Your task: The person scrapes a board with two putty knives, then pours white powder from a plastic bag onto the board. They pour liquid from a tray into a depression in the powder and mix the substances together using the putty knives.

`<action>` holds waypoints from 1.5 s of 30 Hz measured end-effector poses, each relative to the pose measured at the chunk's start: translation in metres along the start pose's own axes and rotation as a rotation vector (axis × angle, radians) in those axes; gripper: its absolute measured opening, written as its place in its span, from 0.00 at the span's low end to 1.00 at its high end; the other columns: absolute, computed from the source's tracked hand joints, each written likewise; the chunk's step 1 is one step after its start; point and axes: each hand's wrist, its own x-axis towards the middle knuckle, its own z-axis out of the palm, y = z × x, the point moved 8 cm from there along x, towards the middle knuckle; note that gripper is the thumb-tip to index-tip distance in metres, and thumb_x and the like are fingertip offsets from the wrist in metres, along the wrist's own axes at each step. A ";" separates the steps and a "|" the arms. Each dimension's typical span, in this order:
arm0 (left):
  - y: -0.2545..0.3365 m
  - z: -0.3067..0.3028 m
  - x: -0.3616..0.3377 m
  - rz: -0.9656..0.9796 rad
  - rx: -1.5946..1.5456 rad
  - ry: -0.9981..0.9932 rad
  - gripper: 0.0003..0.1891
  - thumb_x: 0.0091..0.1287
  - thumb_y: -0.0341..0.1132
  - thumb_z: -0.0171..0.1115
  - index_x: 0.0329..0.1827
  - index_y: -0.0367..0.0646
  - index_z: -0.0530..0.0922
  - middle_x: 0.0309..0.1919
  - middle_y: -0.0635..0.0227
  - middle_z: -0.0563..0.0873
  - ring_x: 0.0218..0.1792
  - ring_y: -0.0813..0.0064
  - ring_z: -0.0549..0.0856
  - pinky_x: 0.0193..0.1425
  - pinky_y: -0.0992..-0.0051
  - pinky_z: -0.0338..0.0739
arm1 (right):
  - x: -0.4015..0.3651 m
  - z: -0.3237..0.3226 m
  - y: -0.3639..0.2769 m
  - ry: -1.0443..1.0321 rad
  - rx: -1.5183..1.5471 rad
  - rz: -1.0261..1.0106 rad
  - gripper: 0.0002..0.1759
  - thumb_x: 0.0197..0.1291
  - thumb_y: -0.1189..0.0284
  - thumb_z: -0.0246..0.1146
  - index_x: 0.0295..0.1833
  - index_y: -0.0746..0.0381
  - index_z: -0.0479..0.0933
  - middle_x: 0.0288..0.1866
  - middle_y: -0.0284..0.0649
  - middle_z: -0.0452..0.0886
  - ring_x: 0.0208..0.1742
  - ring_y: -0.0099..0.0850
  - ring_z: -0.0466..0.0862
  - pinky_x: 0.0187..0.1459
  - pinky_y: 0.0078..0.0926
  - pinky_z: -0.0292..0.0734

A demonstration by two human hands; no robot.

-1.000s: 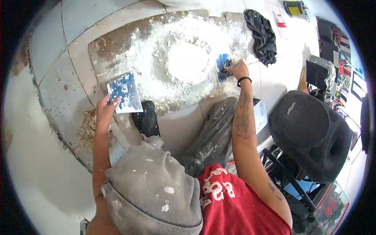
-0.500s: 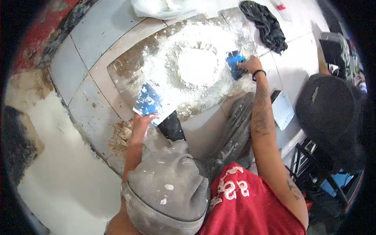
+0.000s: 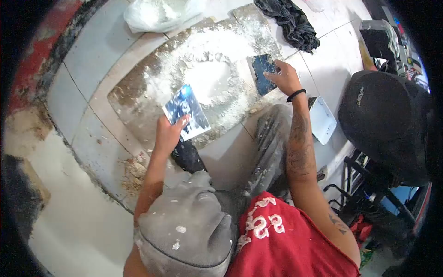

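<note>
White powder point(image 3: 208, 79) lies in a ring-shaped heap on a flat, worn brown board point(image 3: 127, 99), with a smooth white middle. My left hand point(image 3: 170, 131) grips a flat blue-and-white plate point(image 3: 187, 113) flecked with powder, its thumb on the upper face, over the heap's near left side. At the right edge of the heap, my right hand point(image 3: 287, 77) pinches a dark blue flat plate point(image 3: 261, 82), which stands tilted against the powder. Both plates look thin, stiff and straight-edged.
Behind the board sits a white plastic bag point(image 3: 159, 14) with powder in it, and a dark crumpled cloth point(image 3: 293, 25). To the right are a pale flat panel point(image 3: 324, 121) and a black speaker point(image 3: 378, 124). White crumbs point(image 3: 134, 171) lie on the tiled floor point(image 3: 83, 76).
The view has shifted, so the board sits further left in it. My left plate has moved right, in over the powder. My right plate is slightly further from the heap's middle.
</note>
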 end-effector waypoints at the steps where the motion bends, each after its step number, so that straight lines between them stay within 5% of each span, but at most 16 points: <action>1: 0.006 0.006 0.007 0.037 0.070 -0.016 0.08 0.56 0.27 0.63 0.36 0.32 0.79 0.27 0.64 0.84 0.29 0.80 0.82 0.32 0.75 0.75 | -0.003 -0.006 -0.007 0.000 0.024 -0.005 0.23 0.42 0.62 0.69 0.39 0.70 0.76 0.32 0.56 0.79 0.38 0.49 0.79 0.40 0.39 0.73; 5: 0.040 0.023 0.015 0.035 0.173 -0.025 0.11 0.55 0.29 0.64 0.39 0.34 0.78 0.25 0.58 0.83 0.26 0.73 0.83 0.31 0.72 0.74 | -0.019 -0.022 -0.047 0.076 0.037 -0.025 0.22 0.42 0.64 0.67 0.37 0.72 0.74 0.29 0.55 0.77 0.33 0.49 0.78 0.36 0.39 0.71; 6: 0.043 0.027 0.021 0.169 0.213 -0.021 0.13 0.54 0.30 0.64 0.41 0.34 0.77 0.26 0.55 0.83 0.26 0.66 0.84 0.32 0.70 0.75 | -0.021 -0.021 -0.053 0.088 0.101 -0.050 0.21 0.42 0.66 0.66 0.37 0.72 0.74 0.28 0.54 0.77 0.31 0.47 0.77 0.34 0.38 0.71; 7: 0.054 0.032 0.023 0.201 0.319 -0.034 0.13 0.54 0.31 0.65 0.40 0.35 0.76 0.28 0.52 0.83 0.29 0.57 0.84 0.34 0.66 0.76 | -0.024 -0.019 -0.061 0.090 0.133 -0.044 0.21 0.42 0.66 0.66 0.37 0.72 0.74 0.28 0.53 0.77 0.30 0.46 0.77 0.34 0.38 0.71; 13: 0.090 0.066 0.038 0.266 0.482 -0.099 0.18 0.54 0.35 0.62 0.45 0.34 0.73 0.31 0.45 0.82 0.37 0.46 0.82 0.43 0.57 0.76 | -0.031 0.004 -0.105 -0.029 0.261 -0.056 0.19 0.43 0.68 0.62 0.39 0.72 0.73 0.28 0.52 0.79 0.31 0.45 0.81 0.35 0.37 0.73; 22: 0.087 0.070 0.058 0.186 0.604 0.010 0.12 0.52 0.31 0.63 0.36 0.33 0.77 0.30 0.43 0.82 0.38 0.46 0.81 0.43 0.57 0.75 | -0.039 0.017 -0.154 0.080 0.325 -0.231 0.13 0.45 0.76 0.60 0.38 0.71 0.70 0.26 0.56 0.73 0.30 0.51 0.77 0.33 0.36 0.71; 25: 0.090 0.071 0.056 0.204 0.610 -0.018 0.13 0.50 0.31 0.58 0.36 0.31 0.76 0.30 0.42 0.82 0.37 0.43 0.81 0.45 0.55 0.76 | -0.040 0.024 -0.162 0.014 0.324 -0.225 0.12 0.44 0.78 0.57 0.37 0.70 0.70 0.29 0.58 0.76 0.34 0.58 0.76 0.36 0.45 0.72; 39: 0.084 0.070 0.071 0.192 0.627 0.024 0.13 0.53 0.35 0.59 0.33 0.31 0.77 0.31 0.39 0.81 0.39 0.43 0.81 0.44 0.57 0.75 | -0.053 0.039 -0.178 0.038 0.402 -0.267 0.05 0.45 0.83 0.54 0.32 0.69 0.68 0.27 0.56 0.74 0.33 0.56 0.76 0.34 0.45 0.70; 45: 0.061 0.058 0.083 0.230 0.620 0.003 0.13 0.52 0.33 0.62 0.35 0.32 0.78 0.30 0.42 0.82 0.37 0.47 0.82 0.41 0.59 0.76 | -0.066 0.021 -0.194 0.051 0.406 -0.291 0.11 0.42 0.85 0.53 0.36 0.68 0.69 0.28 0.55 0.74 0.34 0.55 0.75 0.36 0.45 0.71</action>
